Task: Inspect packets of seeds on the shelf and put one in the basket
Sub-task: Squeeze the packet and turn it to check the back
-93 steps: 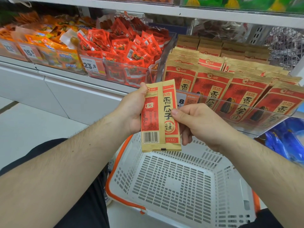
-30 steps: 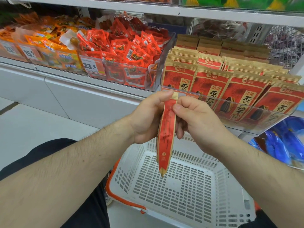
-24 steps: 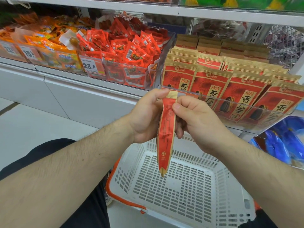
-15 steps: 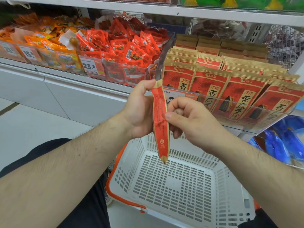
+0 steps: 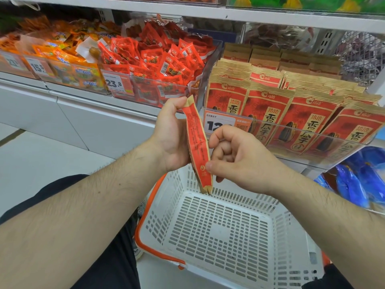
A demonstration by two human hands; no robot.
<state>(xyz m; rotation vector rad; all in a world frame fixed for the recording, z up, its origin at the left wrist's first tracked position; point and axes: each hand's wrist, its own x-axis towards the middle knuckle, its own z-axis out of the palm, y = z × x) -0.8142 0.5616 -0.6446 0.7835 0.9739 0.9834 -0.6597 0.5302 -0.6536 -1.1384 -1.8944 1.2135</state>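
The left hand (image 5: 173, 134) pinches the top of a seed packet (image 5: 198, 147) between thumb and fingers, and the right hand (image 5: 239, 157) presses its thumb against the packet's lower part, its other fingers curled loosely behind. The packet hangs edge-on, nearly upright, its bottom corner just above the far rim of the white basket (image 5: 208, 230), which holds nothing visible. To the right and farther off, more seed packets (image 5: 291, 113) stand in rows on the shelf (image 5: 270, 17). Judging from this, one packet is picked and being inspected; lowering it into the basket and letting go is what is left.
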